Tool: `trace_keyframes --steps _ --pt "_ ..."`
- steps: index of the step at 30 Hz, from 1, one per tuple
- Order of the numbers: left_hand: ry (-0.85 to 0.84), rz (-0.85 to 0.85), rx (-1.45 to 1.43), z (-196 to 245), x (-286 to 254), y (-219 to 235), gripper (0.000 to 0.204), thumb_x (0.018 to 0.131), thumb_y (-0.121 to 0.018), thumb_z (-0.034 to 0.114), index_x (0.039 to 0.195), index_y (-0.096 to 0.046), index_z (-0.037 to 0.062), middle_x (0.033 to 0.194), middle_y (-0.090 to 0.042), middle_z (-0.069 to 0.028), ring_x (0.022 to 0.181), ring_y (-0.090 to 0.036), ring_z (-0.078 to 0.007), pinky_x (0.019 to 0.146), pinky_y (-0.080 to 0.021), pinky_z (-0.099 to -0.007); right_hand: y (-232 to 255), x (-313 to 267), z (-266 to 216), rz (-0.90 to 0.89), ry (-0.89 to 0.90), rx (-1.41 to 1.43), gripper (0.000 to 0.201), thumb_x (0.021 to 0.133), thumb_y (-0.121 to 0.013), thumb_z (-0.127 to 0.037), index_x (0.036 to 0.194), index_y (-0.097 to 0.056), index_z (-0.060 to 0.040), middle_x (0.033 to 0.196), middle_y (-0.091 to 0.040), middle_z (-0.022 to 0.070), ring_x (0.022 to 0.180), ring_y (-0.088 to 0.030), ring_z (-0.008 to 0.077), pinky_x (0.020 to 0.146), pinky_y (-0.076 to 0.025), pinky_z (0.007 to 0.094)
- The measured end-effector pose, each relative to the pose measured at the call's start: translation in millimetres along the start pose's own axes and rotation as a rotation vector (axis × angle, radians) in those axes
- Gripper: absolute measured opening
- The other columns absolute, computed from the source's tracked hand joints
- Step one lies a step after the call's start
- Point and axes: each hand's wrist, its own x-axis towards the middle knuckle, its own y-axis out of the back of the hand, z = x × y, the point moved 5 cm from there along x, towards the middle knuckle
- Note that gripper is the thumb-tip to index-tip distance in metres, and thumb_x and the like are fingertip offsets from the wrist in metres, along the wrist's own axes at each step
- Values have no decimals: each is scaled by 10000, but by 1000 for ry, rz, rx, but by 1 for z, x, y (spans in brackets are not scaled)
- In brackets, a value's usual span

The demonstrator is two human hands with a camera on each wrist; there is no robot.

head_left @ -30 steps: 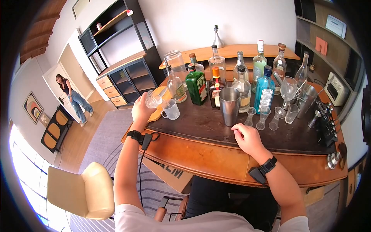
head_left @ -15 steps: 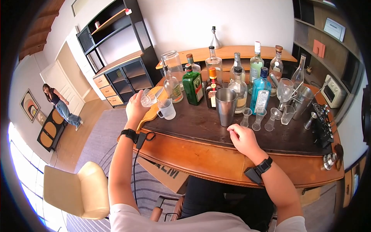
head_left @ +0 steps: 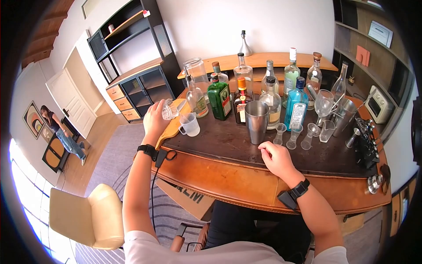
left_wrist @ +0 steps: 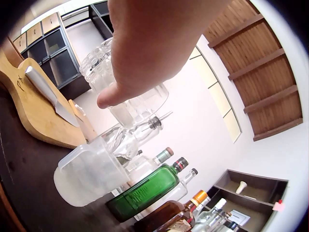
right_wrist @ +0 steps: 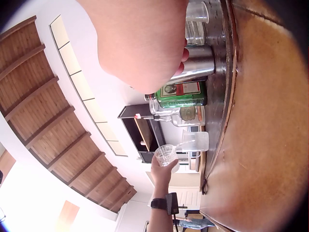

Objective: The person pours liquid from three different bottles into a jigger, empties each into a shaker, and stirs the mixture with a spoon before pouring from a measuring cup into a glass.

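My left hand [head_left: 154, 122] grips a clear ribbed glass [head_left: 169, 109], thumb and fingers round its side. The glass is tilted beside and above a translucent measuring jug [head_left: 190, 125], which stands upright on the dark tabletop. In the left wrist view the thumb presses the faceted glass [left_wrist: 140, 107] above the cloudy jug [left_wrist: 89, 176]. My right hand [head_left: 279, 159] rests at the tabletop's front with loosely bent fingers, just in front of a steel shaker tin [head_left: 256, 122], holding nothing. Whether its fingertips touch the tin cannot be told.
A cutting board [left_wrist: 41, 108] with a knife [left_wrist: 50, 96] lies left of the jug. Behind stand a green bottle [head_left: 219, 97], a blue bottle [head_left: 297, 105] and several others. Small glasses [head_left: 294, 136], a stemmed glass [head_left: 324, 104] and a jigger [head_left: 352, 137] are to the right.
The left hand keeps hold of the glass, whose tilt has changed slightly. The right hand stays beside the tin. The head view has shifted a little, and the person in the background has moved.
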Motion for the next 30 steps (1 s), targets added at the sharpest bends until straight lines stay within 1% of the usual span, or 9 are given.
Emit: trace_keyframes --steps 4,7,11,20,23,25,29,30 --pt "-22 -9 12 5 1 4 684 701 -832 162 1345 -612 97 1202 -675 -101 1163 -637 -311 965 -538 -410 2 1 -4 8 15 -8 106 906 -664 -41 1004 -653 -80 798 -702 148 730 -689 355 629 -536 452" --pt "-56 -27 63 3 3 -2 748 717 -875 248 1394 -595 100 1263 -674 -108 1180 -637 -310 970 -542 -420 2 1 -4 10 15 -3 104 908 -662 -41 1004 -652 -78 799 -702 149 731 -690 355 627 -536 451" --pt "-96 -15 88 6 4 -2 737 721 -874 257 1385 -598 95 1259 -671 -117 1184 -633 -305 973 -540 -422 1 0 -2 5 2 5 108 907 -660 -42 1009 -655 -77 803 -705 149 733 -691 354 629 -537 451" --pt "-136 1 119 7 5 -3 707 727 -853 203 1380 -600 105 1221 -659 -103 1178 -621 -308 980 -533 -422 0 0 0 3 9 -10 114 902 -663 -45 1012 -664 -77 811 -711 151 740 -695 357 635 -541 452" --pt "-147 2 142 7 5 -5 713 728 -842 182 1390 -590 105 1243 -654 -104 1189 -618 -308 987 -530 -425 0 0 1 5 3 -3 115 903 -662 -45 1013 -665 -79 811 -712 151 740 -694 358 635 -540 453" --pt "-180 -6 168 9 5 -8 704 732 -833 168 1390 -589 105 1261 -649 -109 1209 -610 -309 1000 -523 -428 0 0 1 6 4 -1 114 905 -662 -45 1013 -665 -79 809 -711 151 739 -694 359 634 -540 453" --pt "-252 -32 213 28 5 0 666 755 -797 124 1388 -591 111 1280 -641 -124 1246 -592 -316 1048 -498 -433 0 0 0 0 3 -10 105 909 -661 -46 1009 -662 -78 807 -710 150 738 -696 358 631 -538 454" --pt "-293 -20 238 31 5 -1 648 767 -776 110 1388 -590 113 1283 -638 -128 1251 -589 -317 1061 -490 -433 0 0 0 -2 2 -14 102 910 -660 -46 1007 -661 -77 807 -710 150 739 -697 357 631 -538 454"
